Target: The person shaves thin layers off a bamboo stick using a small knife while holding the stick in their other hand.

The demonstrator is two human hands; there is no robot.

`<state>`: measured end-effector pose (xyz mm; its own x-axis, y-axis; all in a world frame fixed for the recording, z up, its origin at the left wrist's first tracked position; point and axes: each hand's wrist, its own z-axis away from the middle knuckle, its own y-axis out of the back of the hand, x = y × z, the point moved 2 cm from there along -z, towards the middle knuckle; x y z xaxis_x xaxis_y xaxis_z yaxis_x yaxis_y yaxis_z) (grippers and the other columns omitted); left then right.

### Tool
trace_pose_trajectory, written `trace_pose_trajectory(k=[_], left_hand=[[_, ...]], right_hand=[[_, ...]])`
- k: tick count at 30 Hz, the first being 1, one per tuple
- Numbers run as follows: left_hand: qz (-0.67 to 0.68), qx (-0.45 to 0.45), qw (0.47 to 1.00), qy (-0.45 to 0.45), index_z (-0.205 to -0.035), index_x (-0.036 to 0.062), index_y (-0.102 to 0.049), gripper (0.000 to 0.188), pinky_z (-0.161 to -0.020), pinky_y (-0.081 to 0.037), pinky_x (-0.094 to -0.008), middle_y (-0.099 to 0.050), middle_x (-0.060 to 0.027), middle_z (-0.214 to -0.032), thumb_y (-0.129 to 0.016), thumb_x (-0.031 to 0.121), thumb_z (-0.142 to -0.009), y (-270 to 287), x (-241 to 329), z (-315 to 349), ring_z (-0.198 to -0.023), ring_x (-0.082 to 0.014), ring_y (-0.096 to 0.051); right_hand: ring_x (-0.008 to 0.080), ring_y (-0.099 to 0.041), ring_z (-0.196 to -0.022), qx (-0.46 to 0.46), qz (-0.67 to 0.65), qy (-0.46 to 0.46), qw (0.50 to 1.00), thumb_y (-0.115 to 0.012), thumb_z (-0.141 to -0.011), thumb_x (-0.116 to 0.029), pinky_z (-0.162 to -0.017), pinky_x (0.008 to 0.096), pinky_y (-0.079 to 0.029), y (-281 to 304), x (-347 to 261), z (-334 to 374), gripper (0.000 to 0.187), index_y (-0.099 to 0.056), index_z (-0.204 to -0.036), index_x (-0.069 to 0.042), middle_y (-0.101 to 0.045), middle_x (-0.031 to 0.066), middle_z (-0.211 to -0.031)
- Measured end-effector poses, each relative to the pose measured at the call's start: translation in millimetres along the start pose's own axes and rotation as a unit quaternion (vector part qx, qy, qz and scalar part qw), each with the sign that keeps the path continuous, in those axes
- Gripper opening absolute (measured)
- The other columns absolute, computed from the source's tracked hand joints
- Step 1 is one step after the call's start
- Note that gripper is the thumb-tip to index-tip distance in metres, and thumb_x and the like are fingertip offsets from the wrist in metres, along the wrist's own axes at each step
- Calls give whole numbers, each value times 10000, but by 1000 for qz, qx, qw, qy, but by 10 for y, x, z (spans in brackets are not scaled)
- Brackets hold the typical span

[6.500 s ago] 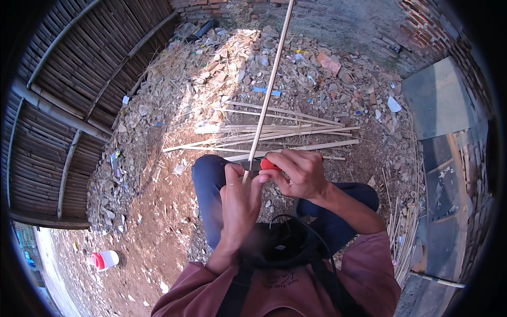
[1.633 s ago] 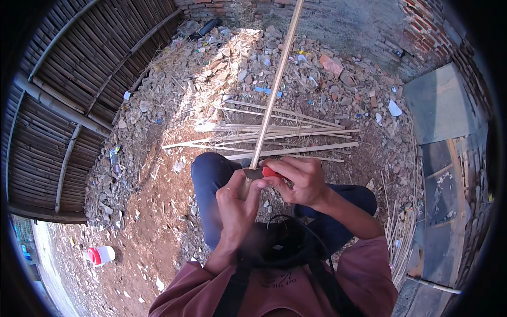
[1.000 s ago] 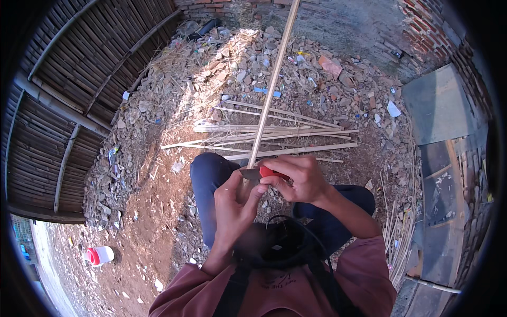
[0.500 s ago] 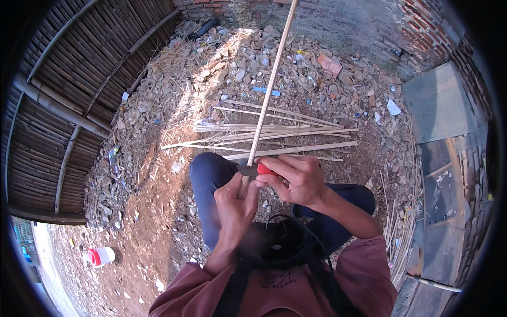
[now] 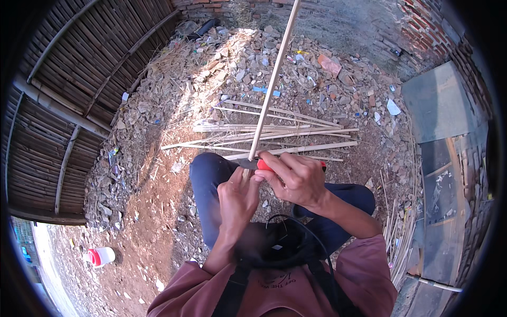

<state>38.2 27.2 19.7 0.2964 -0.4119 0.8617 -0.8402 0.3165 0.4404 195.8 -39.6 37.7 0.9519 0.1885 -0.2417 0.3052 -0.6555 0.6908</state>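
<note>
A long pale bamboo strip (image 5: 272,84) rises from between my knees and leans slightly right toward the wall. My left hand (image 5: 236,201) is closed on its near end, the thumb pressed against it. In my right hand (image 5: 297,179) is a knife with a red handle (image 5: 265,165); its short dark blade (image 5: 247,164) lies across the strip just beyond my left fingers. The right fingertips sit close to the strip, and the palm hides part of the handle. Beyond my knees lies a loose pile of split bamboo strips (image 5: 285,133).
Rubble and litter (image 5: 232,79) cover the ground ahead, up to a brick wall (image 5: 338,31). A bamboo-slat panel (image 5: 63,105) stands at left. A white container with a red band (image 5: 100,257) is on the dirt at lower left. Weathered boards (image 5: 441,179) line the right.
Both hands and the knife have shifted slightly away from my body along the strip, the blade tilting a little. More of the red handle's far end shows beyond my right hand.
</note>
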Motion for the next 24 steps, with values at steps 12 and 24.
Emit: trace_pose_trajectory(k=[12,24], left_hand=[[-26,-47,998,23,-1004,6,-649,203,-616,-527,-448,-652,-201,-741,-678,201,-1048,-41,26,-78,-696,-431,-683],[-34,-47,998,23,-942,-5,-619,273,-606,-507,-491,-627,-223,-715,-658,235,-1066,-29,-3,-62,-688,-460,-659]], right_hand=[[204,-674,-590,-20,33,-24,999,-732,-990,-405,-524,356,-525,-16,28,-31,375,-740,-1232,-118,-602,30,-695],[192,-667,-593,-26,31,-17,999,-751,-977,-379,-516,352,-518,-46,49,-42,367,-756,-1232,-115,-604,29,-693]])
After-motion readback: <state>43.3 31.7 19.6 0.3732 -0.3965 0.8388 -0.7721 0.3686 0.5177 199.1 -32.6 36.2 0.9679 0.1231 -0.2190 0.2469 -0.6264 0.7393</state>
